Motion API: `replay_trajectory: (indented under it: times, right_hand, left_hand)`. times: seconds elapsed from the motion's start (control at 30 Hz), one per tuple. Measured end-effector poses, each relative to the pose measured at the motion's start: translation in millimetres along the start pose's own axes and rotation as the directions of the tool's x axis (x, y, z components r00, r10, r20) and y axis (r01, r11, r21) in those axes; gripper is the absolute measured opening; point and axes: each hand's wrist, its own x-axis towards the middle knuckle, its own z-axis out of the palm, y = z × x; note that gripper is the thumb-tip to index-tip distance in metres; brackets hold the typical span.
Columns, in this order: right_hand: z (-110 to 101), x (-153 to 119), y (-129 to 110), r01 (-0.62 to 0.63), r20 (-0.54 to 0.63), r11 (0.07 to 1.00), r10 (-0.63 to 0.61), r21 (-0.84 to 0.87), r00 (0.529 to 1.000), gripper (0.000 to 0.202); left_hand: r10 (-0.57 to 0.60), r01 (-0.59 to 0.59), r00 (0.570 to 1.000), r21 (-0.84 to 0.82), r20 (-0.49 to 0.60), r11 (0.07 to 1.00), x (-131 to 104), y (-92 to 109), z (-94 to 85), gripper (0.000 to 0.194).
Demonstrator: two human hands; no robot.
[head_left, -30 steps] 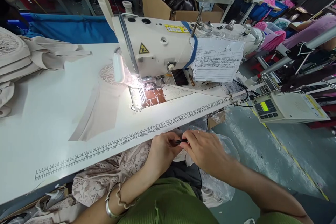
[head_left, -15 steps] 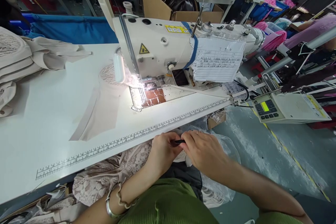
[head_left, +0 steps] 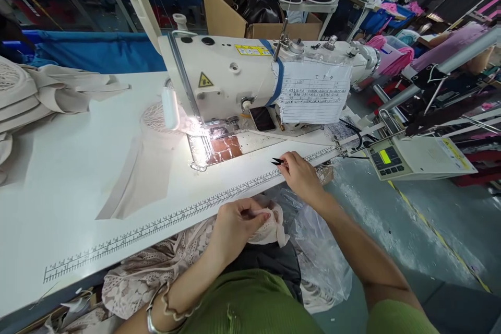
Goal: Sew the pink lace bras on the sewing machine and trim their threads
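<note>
My left hand [head_left: 238,227] pinches a beige lace piece [head_left: 270,227] in front of the table's edge, above my lap. Over the ruler strip [head_left: 219,198] on the table, my right hand [head_left: 299,175] is closed on small black thread snips [head_left: 277,161], whose two pointed blades stick out to the left, slightly apart. Their handle is hidden in my fingers. Beyond the hands stands a white sewing machine [head_left: 223,73] with its lamp lit. A beige fabric panel with a mesh part [head_left: 144,167] lies flat to the left of the needle area.
Folded beige pieces [head_left: 50,88] are stacked at the table's far left. A phone [head_left: 262,119] rests by the machine's base, and a paper card [head_left: 315,91] hangs on its body. Patterned lace fabric [head_left: 156,266] bunches below the front edge. A control box [head_left: 422,159] juts out at right.
My right hand has moved away from my left, up and over the table edge, bringing the snips into fuller view. The lace piece now shows in my left hand.
</note>
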Motion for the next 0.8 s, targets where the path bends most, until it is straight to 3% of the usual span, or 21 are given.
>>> replay_trajectory:
  times: [0.1,0.2,0.33,0.43,0.5,0.63,0.8]
  right_hand:
    - [15,11,-1,-0.017,-0.035,0.999,0.015,-0.040,0.999,0.017]
    - [17,7,-7,-0.008,-0.063,0.985,0.019,0.170,0.998,0.020]
    - [11,-20,-13,0.093,0.088,0.810,-0.176,0.579,0.981,0.054]
    - [13,-42,-17,0.098,0.158,0.679,-0.306,0.728,0.939,0.060]
    - [18,-52,-22,0.100,0.099,0.630,-0.274,0.770,0.957,0.054]
    - [24,-64,-33,0.118,-0.079,0.543,-0.094,0.831,0.992,0.042]
    - [23,-69,-43,0.113,-0.106,0.513,-0.043,0.851,0.993,0.032]
  left_hand:
    - [-0.008,0.008,1.000,-0.040,-0.001,0.999,-1,1,-0.9,0.034]
    - [-0.009,0.007,0.999,-0.085,-0.031,0.996,-2,3,-1.2,0.034]
    - [0.005,-0.017,0.995,-0.127,-0.097,0.992,-2,6,-1.5,0.032]
    - [0.039,-0.056,0.990,-0.128,-0.134,0.990,-2,8,-2.0,0.030]
    - [0.054,-0.076,0.987,-0.140,-0.151,0.987,-1,9,-2.2,0.029]
    - [0.067,-0.096,0.982,-0.164,-0.174,0.982,-1,7,-1.9,0.028]
    - [0.070,-0.101,0.983,-0.179,-0.170,0.979,0,3,-0.5,0.025]
